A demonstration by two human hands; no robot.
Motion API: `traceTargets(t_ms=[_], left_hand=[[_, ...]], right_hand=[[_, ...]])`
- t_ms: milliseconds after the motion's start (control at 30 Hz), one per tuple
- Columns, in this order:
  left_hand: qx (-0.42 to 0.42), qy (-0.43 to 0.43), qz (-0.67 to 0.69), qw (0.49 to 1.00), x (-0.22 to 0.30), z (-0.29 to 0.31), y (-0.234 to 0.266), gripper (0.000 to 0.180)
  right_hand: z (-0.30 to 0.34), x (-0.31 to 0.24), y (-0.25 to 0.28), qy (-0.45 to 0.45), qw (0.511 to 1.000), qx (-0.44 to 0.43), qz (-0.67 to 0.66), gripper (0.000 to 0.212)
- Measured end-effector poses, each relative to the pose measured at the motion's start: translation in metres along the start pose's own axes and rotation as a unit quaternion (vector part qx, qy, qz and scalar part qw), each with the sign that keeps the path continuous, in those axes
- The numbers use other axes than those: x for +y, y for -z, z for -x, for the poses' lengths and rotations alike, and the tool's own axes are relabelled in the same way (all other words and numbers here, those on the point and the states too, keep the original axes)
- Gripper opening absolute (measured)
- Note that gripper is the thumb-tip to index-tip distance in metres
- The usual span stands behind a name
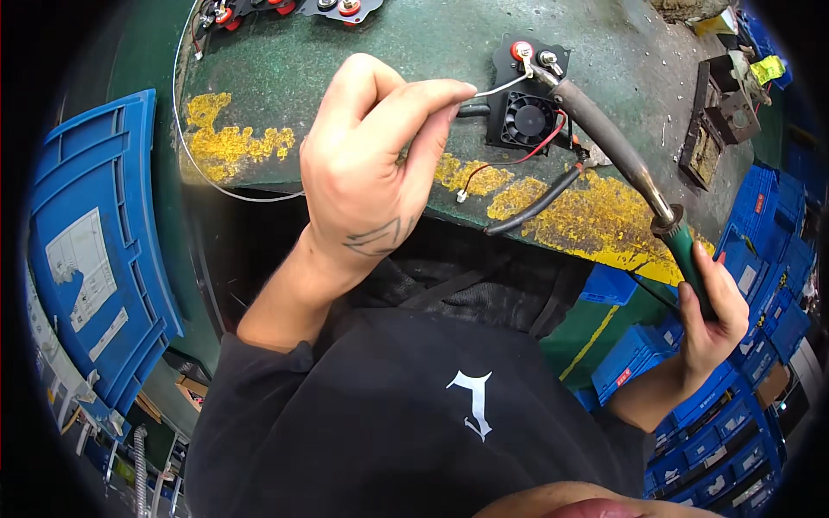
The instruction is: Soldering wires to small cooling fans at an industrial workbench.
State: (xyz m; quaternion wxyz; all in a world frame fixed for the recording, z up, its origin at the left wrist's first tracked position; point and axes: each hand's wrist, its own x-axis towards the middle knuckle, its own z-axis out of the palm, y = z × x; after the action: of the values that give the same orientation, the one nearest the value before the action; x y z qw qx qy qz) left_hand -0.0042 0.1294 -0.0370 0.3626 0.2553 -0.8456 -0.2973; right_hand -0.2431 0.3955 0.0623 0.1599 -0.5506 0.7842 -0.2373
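Note:
My left hand (371, 155) pinches a thin length of solder wire (503, 88), whose end reaches the terminals on a black panel (501, 65). My right hand (712, 298) grips the green handle of a soldering iron (617, 147). The iron's tip meets the solder near the lug below the red terminal (522, 50); exact contact is hard to tell. A second, dark-based terminal (549, 60) stands beside it. Mounted on the panel is a small black fan (528, 119) with a red and black lead ending in a white connector (462, 196). A thick black cable (535, 203) lies at the panel's near side.
Similar panels with terminals (350, 9) lie at the bench's far left. A metal soldering-iron stand (721, 116) sits at the right. The green bench (259, 112) has a worn yellow front edge. Blue crates (734, 406) are stacked right, and a blue bin (112, 250) stands left.

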Motion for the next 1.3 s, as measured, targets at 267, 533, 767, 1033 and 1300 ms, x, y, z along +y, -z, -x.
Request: traceTargets(t_ms=[267, 533, 767, 1033, 1300], left_hand=[[-0.007, 0.004, 0.003, 1.0, -0.002, 0.001, 0.001, 0.024], [-0.01, 0.007, 0.006, 1.0, -0.001, 0.001, 0.0, 0.025], [-0.008, 0.007, 0.001, 1.0, -0.001, 0.001, -0.001, 0.025], [-0.013, 0.003, -0.01, 1.0, 0.002, 0.0, -0.001, 0.025], [-0.014, 0.005, -0.025, 1.0, 0.004, 0.0, -0.002, 0.024]], right_hand=[[-0.007, 0.011, 0.001, 0.018, 1.0, -0.005, 0.005, 0.05], [-0.013, 0.028, 0.012, -0.026, 0.998, -0.039, -0.034, 0.047], [-0.018, 0.043, 0.01, -0.025, 0.998, -0.041, -0.051, 0.045], [-0.018, 0.052, -0.007, 0.009, 0.999, -0.014, -0.048, 0.047], [-0.019, 0.061, -0.018, 0.004, 0.998, 0.013, -0.06, 0.05]])
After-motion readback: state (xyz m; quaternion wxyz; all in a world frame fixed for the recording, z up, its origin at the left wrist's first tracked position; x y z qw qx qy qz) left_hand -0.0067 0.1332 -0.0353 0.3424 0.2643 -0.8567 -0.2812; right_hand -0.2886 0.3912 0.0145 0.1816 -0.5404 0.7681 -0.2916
